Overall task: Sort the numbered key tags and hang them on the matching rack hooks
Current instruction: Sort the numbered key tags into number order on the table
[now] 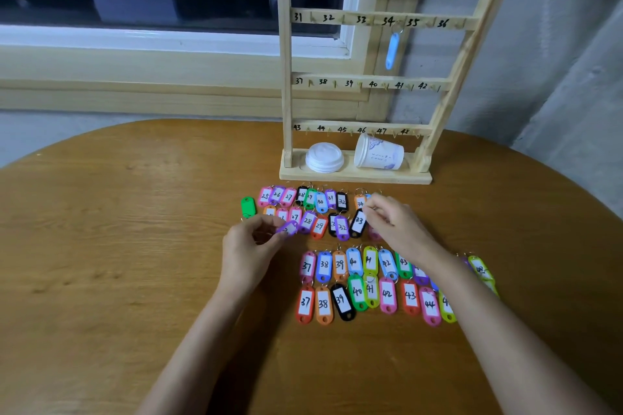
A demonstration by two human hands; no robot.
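Left hand (251, 246) pinched a purple tag (288, 228) mid-frame; right hand (394, 222) curled beside a black tag (358, 222), its hold unclear.

rack (344, 18) rails: 31–48 | key tags (323, 304): 25–34, 37–44

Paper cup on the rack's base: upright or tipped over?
Tipped. The paper cup lies on its side on the rack base, its rim pointing left toward the lid.

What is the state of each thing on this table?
Rack: upright.
Blue tag: hanging on hook 34.
Cup: lying on its side.
Lid: flat, off the cup.
Left hand: pinches purple tag.
Right hand: fingers curled, hold unclear.
Other tags: flat in rows.
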